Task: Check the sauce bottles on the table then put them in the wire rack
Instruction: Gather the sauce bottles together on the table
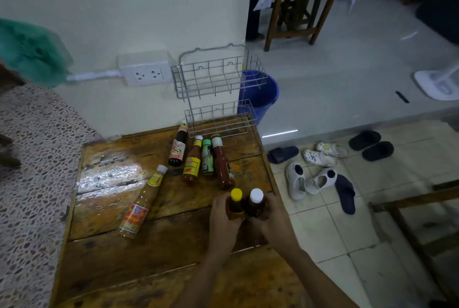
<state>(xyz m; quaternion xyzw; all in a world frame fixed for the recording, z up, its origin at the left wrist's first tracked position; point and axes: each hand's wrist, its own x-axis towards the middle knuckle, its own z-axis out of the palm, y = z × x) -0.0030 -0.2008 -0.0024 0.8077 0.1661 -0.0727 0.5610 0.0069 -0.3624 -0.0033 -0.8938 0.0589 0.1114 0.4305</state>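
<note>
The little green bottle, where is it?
In the head view, the green bottle lies on the table's far right part, between two red sauce bottles, just before the wire rack.

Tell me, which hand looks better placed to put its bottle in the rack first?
Probably the right hand. Its white-capped bottle sits on the rack's side of the table, with open wood ahead; the left hand, holding the yellow-capped bottle, has lying bottles in front.
</note>
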